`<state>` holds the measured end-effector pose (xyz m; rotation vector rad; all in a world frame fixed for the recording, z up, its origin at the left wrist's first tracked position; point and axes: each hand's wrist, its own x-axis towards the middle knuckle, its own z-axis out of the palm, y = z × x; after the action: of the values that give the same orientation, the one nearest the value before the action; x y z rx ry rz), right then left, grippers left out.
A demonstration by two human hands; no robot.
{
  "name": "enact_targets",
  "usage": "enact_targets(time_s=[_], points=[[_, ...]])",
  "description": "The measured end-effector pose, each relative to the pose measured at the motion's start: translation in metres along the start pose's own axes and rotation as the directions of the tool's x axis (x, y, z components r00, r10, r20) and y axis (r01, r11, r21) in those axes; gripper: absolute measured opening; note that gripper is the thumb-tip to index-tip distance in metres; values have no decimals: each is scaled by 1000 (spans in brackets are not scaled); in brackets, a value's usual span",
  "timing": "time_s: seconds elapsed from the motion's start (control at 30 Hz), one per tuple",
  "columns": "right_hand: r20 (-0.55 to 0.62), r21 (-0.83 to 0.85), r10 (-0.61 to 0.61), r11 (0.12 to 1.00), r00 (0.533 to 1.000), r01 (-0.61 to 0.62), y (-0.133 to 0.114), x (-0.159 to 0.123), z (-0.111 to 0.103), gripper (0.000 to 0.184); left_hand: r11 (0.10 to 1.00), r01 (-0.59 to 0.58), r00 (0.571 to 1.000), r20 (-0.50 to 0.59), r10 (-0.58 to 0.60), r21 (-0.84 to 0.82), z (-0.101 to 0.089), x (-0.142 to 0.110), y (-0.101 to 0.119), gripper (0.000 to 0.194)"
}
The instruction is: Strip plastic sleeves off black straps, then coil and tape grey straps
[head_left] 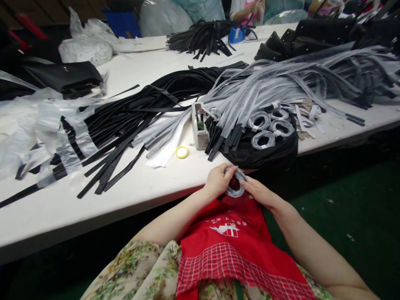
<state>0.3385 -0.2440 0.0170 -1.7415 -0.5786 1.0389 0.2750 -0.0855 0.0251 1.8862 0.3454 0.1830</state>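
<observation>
Just off the table's front edge, above my red apron, I hold a coiled strap in clear wrapping (236, 192). My left hand (217, 180) grips its left upper side, with thumb and fingers closed on it. On the right side, my right hand (258, 191) pinches the same coil. Several similar wrapped coils (262, 140) lie on a black cloth bundle (279, 152) just beyond my hands. Near them are long straps in clear sleeves (241, 107) with black ends, piled across the table.
A metal tape dispenser (200, 128) and a yellow-rimmed roll (181, 152) stand on the white table (129, 192). Loose black straps (146, 103) spread to the left, near a black bag (66, 78). Another person (249, 6) sits across the table.
</observation>
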Motion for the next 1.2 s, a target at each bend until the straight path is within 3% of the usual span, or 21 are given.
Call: enact_targets(time_s=[0.1,0.17,0.2,0.27,0.33,0.4,0.47,0.53,0.63,0.7,0.77,0.87,0.93,1.0,1.07,1.13,1.2], points=[[-175,-53,-77,996,982,69,2,6,14,53,993,36,960,-271,-65,-109,4,-6,-6,31],[-250,-119,-164,983,954,138,-1,8,14,46,987,47,949,-302,-92,-154,4,-11,-10,33],[-223,-158,-182,976,958,149,-5,8,10,43,986,45,962,-260,-85,-159,2,-13,-11,35],[-31,-247,-146,960,989,134,-14,6,-1,38,992,26,998,-51,-32,-126,-4,-18,-10,42],[228,-323,-56,937,972,130,-23,3,-13,29,999,-5,979,202,12,-36,-12,-23,-8,44],[377,-350,2,926,926,140,-28,1,-17,21,997,-16,952,305,-6,69,-15,-30,-6,40],[350,-357,-1,924,937,134,-27,2,-12,19,995,22,972,229,-43,93,-15,-37,-8,37],[245,-350,-33,929,969,120,-21,4,0,27,994,107,991,81,-106,-9,-12,-42,-13,34],[96,-262,-103,957,990,124,-8,7,19,42,943,218,968,-68,-242,-250,-7,-44,-24,34],[12,-214,-128,968,992,128,-5,10,25,42,908,252,953,-76,-292,-336,-8,-43,-26,36],[15,-232,-135,963,991,134,-8,13,24,38,917,234,964,-43,-261,-322,-11,-42,-23,37],[210,-310,-107,935,972,170,-22,13,13,32,977,92,994,70,-79,-192,-20,-44,-12,34],[359,-380,-51,904,932,196,-29,10,9,31,994,9,986,169,10,-111,-25,-49,-7,33],[430,-433,11,880,903,195,-29,6,10,32,998,-9,970,243,24,-63,-28,-54,-6,35],[431,-451,44,876,901,173,-26,0,9,33,999,6,952,304,10,-53,-31,-58,-8,41],[366,-379,1,913,931,148,-24,-6,-4,34,996,44,929,371,-15,-72,-33,-61,-11,48],[140,-249,-104,959,985,136,-29,-10,-36,35,990,104,907,418,-53,-100,-34,-62,-13,49]])
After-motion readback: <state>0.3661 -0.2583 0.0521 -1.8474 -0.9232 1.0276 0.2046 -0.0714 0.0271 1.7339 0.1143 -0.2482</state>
